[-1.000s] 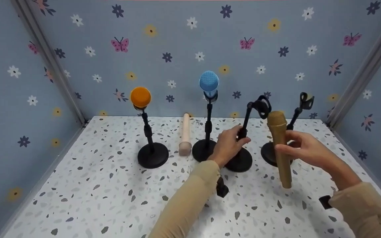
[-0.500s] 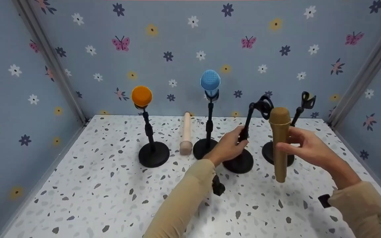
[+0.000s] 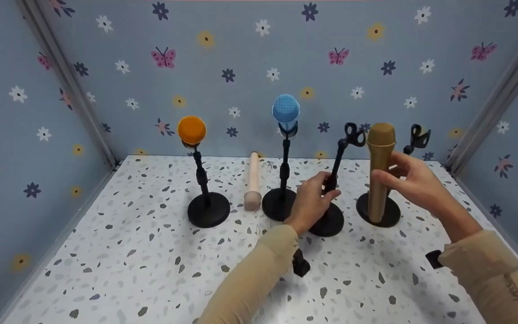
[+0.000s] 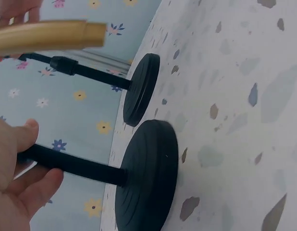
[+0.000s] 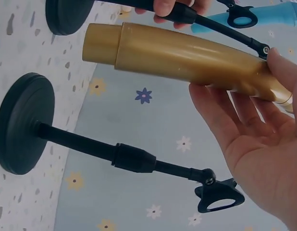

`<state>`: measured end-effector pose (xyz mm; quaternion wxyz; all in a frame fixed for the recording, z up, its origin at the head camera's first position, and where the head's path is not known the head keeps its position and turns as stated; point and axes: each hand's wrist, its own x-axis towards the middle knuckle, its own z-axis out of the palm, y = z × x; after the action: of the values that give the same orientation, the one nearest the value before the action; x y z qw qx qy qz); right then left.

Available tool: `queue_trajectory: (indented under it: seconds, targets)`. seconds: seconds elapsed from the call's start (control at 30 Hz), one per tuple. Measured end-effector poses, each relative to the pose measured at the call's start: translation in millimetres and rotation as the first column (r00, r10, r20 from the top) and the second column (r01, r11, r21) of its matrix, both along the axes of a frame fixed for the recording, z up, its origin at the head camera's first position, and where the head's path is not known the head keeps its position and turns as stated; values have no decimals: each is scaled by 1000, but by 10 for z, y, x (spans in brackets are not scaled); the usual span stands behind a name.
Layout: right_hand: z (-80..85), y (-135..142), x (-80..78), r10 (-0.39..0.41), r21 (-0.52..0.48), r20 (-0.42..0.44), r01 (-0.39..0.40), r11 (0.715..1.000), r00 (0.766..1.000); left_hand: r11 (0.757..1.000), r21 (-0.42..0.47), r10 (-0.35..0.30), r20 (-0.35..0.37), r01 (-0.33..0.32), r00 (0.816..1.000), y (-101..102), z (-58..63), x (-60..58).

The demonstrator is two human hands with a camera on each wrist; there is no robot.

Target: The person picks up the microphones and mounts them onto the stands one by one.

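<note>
My right hand holds a gold microphone upright by its handle, head up, raised above the table between two black stands. Fingers and thumb lie on opposite sides of the handle in the right wrist view. With my left hand I grip the pole of a black microphone stand, low down above its round base. The clip at its top holds nothing. Behind the gold microphone is another stand, its clip also without a microphone.
An orange microphone sits in a stand at left, and a blue microphone in a taller one near the middle. Between them a pale pink microphone lies on the speckled table. Patterned walls enclose three sides.
My right hand has raised the gold microphone, its lower end now overlapping the rear stand's base. The clip on the stand in my left hand has turned and tilted upward.
</note>
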<state>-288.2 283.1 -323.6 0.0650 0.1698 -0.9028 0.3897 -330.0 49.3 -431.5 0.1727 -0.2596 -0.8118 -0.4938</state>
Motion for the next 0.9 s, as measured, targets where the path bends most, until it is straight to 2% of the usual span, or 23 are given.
queue_trajectory:
  seconds: [0.1,0.23,0.33,0.47,0.57,0.67,0.77,0.9]
  targets:
    - [69,-46,-14,-12,-20,-7,12,1000,1000,995,-14,95,-46,-96,994,51,-22,8]
    - [122,-100,-21,-9,-60,-32,7,998,999,979,-52,196,-53,-198,979,117,-27,6]
    - [139,-121,-23,-15,-96,-53,10,995,998,969,-73,234,-34,-236,972,162,-15,11]
    - [170,-125,-29,-27,-194,-68,14,981,997,966,-84,244,-31,-246,969,190,-5,18]
    - [214,-120,-28,-26,-282,-82,2,960,996,977,-63,200,-46,-202,979,166,10,9]
    - [279,-126,-10,-14,-349,-100,-22,937,995,995,-29,98,-41,-99,994,89,95,-2]
    - [351,-135,18,15,-421,-114,-62,905,993,1000,7,-30,-8,30,1000,1,269,-8]
    - [420,-149,47,61,-513,-151,-131,848,987,989,12,-151,64,150,987,-54,528,10]
